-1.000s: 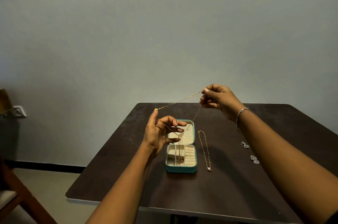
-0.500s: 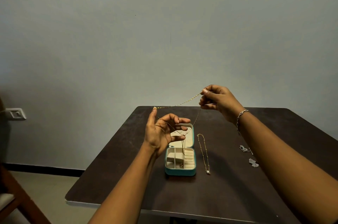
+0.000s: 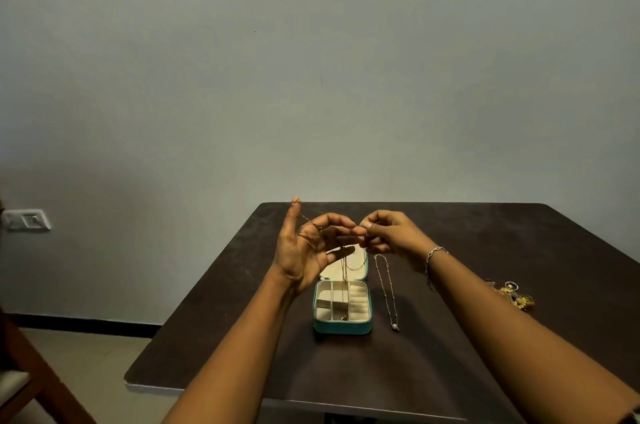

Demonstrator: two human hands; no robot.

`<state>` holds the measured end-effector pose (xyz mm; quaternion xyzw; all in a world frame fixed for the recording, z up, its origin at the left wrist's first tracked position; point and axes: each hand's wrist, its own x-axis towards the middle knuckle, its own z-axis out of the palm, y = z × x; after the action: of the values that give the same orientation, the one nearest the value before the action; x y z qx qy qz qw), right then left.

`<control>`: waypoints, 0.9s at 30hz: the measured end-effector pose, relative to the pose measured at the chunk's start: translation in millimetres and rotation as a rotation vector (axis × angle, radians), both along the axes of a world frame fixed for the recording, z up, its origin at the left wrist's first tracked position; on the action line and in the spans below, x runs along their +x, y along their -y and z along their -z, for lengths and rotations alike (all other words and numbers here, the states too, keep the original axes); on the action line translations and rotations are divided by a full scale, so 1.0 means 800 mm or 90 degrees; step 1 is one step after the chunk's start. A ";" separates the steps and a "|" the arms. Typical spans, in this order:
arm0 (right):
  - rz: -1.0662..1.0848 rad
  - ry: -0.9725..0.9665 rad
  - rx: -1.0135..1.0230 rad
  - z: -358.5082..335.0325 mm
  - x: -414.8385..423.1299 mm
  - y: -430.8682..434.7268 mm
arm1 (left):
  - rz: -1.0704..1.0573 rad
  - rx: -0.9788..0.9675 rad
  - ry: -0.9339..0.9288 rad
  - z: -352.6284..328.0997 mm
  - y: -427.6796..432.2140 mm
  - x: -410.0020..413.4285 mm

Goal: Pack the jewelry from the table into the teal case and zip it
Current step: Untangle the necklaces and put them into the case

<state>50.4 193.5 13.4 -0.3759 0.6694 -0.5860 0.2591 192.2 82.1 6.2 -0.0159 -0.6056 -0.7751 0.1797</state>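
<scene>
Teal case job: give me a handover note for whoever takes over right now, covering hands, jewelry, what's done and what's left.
Left hand: chain looped over its fingers, index raised.
Right hand: pinches the chain beside the left fingertips.
Case: open on the table; the chain hangs down into it.
Done: case opened, chain partly in.
Left: lower the chain in, pack the pearl necklace lying right of the case and the small pieces far right, then zip.

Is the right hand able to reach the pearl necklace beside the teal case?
Probably yes: the pearl necklace lies uncovered on the table close by the right hand, though that hand is busy pinching the gold chain.
</scene>
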 end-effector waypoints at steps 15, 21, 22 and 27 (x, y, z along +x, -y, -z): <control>0.023 -0.068 0.023 0.055 0.044 0.006 | -0.036 -0.042 0.039 -0.001 0.004 -0.009; 0.038 -0.053 0.002 0.051 0.050 0.011 | -0.038 -0.020 0.044 0.000 0.004 -0.009; 0.032 -0.053 0.002 0.050 0.050 0.010 | -0.040 -0.018 0.045 0.000 0.004 -0.008; 0.024 0.001 -0.036 0.042 0.050 -0.001 | -0.064 -0.028 0.063 0.005 0.008 -0.009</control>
<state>90.2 194.0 -20.3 -0.3701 0.6592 -0.6099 0.2377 185.0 75.6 2.5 0.0494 -0.6304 -0.7516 0.1878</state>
